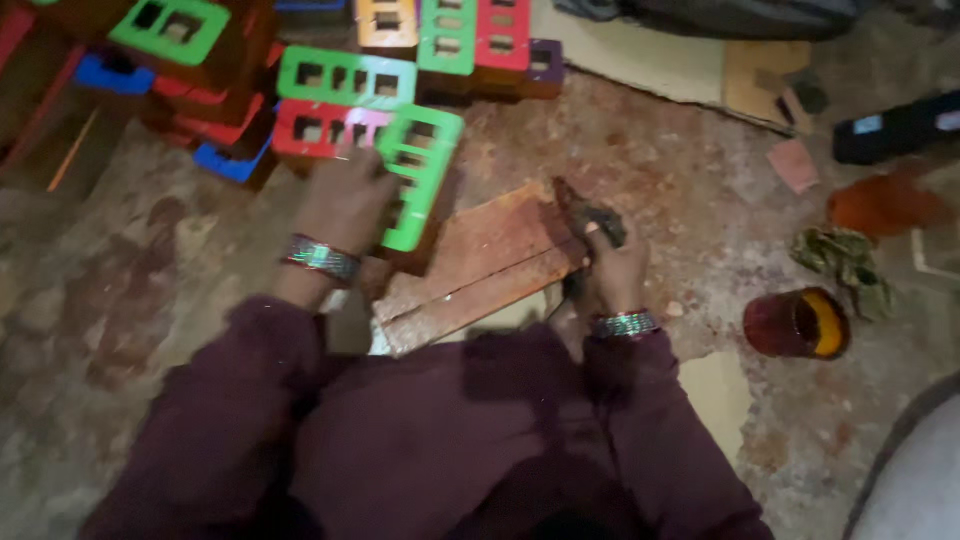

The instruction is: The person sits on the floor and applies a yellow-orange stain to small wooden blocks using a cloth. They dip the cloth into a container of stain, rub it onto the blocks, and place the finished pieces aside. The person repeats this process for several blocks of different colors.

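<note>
stained, dusty floor (120,290), seen from above. my left hand (345,200) grips the edge of a green plastic frame (420,175) with square openings, beside a stack of coloured frames (330,80). my right hand (612,268) is clenched around a dark rag (597,218) at the edge of a reddish wooden board (480,265). near right: a small cup (797,323).

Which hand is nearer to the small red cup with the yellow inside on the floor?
Right. The right hand, holding a dark rag at the wooden board's end, is just left of the cup. The left hand rests on a green frame, far across the board.
</note>
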Motion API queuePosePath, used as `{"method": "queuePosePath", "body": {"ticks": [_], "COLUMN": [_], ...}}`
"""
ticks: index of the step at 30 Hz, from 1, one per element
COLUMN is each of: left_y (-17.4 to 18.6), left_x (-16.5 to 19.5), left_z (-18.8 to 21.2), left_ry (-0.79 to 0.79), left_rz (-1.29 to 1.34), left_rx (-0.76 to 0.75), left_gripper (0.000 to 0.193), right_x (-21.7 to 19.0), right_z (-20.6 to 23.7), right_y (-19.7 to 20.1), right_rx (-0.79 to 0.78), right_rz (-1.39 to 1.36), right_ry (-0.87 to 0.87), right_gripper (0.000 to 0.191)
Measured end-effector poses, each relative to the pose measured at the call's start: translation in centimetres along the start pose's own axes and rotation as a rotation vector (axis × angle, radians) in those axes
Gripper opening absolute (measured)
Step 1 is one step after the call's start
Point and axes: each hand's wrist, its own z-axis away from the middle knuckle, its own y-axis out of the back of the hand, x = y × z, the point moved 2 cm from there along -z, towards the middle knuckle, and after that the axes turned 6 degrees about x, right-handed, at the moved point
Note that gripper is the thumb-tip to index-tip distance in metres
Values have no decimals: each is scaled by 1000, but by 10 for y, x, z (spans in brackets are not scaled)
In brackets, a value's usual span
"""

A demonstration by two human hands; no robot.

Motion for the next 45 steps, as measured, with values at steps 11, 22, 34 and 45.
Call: {"method": "queuePosePath", "body": {"ticks": [11, 22, 34, 45], "left_y": [-48, 25, 143, 15], "left_x": [-138, -105, -67, 90], "left_z": [-17, 72, 278, 90], "left_ry": [105, 375, 1049, 649], "left_rz": [-436, -190, -320, 202], "left_rx": [94, 205, 104, 126], "left_gripper": [5, 17, 47, 46], "right_x": [1, -5, 9, -20], "right_z": [11, 5, -10, 6], "right_y": [3, -2, -15, 8], "right_rx": [-18, 22, 103, 82], "right_rz": [120, 48, 235, 123], "right_ry": [-24, -53, 307, 314], "right_gripper": [39, 35, 37, 37]}}
